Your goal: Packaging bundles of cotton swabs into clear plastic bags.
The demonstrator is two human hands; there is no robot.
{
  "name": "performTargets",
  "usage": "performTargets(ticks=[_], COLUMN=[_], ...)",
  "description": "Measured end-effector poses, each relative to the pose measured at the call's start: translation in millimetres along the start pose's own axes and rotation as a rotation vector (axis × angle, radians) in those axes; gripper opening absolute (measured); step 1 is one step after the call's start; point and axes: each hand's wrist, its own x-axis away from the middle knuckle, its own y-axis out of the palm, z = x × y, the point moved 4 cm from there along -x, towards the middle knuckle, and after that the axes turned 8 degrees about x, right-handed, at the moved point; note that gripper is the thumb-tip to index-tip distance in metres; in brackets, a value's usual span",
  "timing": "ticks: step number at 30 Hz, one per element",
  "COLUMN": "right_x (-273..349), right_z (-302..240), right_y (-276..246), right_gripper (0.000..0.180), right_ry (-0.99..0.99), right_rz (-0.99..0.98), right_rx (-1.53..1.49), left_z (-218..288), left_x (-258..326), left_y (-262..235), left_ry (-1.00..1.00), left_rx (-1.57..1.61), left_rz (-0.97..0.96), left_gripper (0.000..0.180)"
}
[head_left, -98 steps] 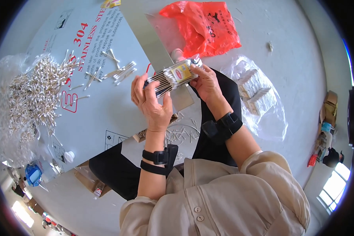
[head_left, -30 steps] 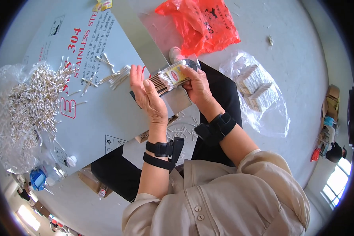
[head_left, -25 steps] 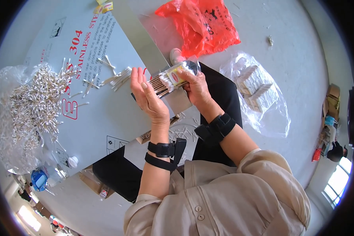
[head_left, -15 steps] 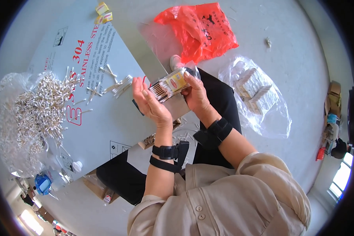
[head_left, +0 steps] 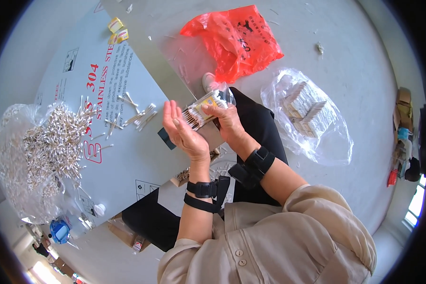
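Observation:
A small clear pack of cotton swabs (head_left: 206,103) with a yellow label is gripped in my right hand (head_left: 231,124), the thumb lying across its front. Dark-stemmed swab ends show at the pack's lower left end. Beside that end, my left hand (head_left: 187,137) is held up with its fingers stretched out; whether it touches the pack I cannot tell. To the left, several loose cotton swabs (head_left: 146,116) lie on the blue-grey sheet tabletop (head_left: 123,156). Farther left, a large heap of swabs (head_left: 52,142) spills from a clear plastic bag (head_left: 9,142).
Small yellow packets (head_left: 118,31) lie at the table's far edge. On the floor are a red plastic bag (head_left: 241,45) and a clear bag (head_left: 336,132) with stacked white swab bundles (head_left: 305,109). A blue device (head_left: 60,231) stands near the table's lower left corner.
The pack has tilted more upright and now sits slightly lower, with my right thumb farther across its label. My left hand stays open beside it. The whole view has shifted a little.

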Motion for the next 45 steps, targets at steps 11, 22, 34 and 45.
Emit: performTargets(ticks=[11, 22, 34, 45], right_x=[2, 3, -4, -4], right_z=[-4, -2, -3, -4], right_y=[3, 0, 0, 3], right_gripper=[0.039, 0.032, 0.048, 0.036], right_ry=[-0.018, -0.066, -0.031, -0.054], right_rz=[-0.053, 0.021, -0.059, -0.034], right_rx=[0.034, -0.044, 0.003, 0.029], left_z=[-5, -1, -7, -2], left_x=[3, 20, 23, 22], left_y=[28, 3, 25, 34], left_ry=[-0.003, -0.059, -0.162, -0.277], left_rx=[0.086, 0.125, 0.094, 0.351], left_rz=[-0.113, -0.107, -0.313, -0.222], left_gripper=[0.063, 0.067, 0.084, 0.077])
